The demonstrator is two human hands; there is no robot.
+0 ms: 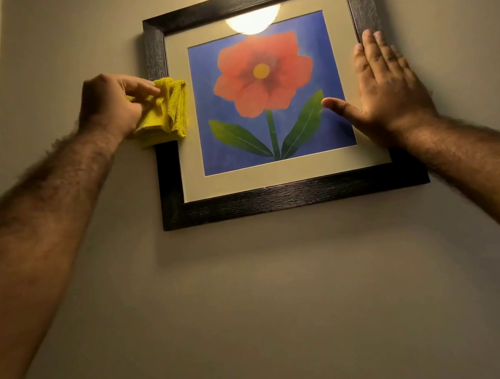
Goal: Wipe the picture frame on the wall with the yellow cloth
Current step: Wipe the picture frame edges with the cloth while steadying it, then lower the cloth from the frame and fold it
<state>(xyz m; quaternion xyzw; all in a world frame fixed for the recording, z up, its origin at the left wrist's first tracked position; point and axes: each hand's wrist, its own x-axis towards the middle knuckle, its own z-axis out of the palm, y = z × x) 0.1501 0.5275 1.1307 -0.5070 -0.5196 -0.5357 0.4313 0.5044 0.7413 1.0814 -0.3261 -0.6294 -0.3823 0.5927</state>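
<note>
A dark wooden picture frame (pixel 294 196) hangs on the wall, holding a red flower print on blue behind glass. My left hand (pixel 108 106) grips a folded yellow cloth (pixel 167 114) and presses it against the frame's left side, about halfway up. The cloth hides that part of the frame. My right hand (pixel 385 86) lies flat with fingers spread on the frame's right side, its thumb resting on the glass over the print.
A bright lamp reflection (pixel 252 18) glares on the glass at the top of the picture and on the wall above it. Plain beige wall (pixel 273 298) surrounds the frame. A wall corner (pixel 1 95) runs down at the left.
</note>
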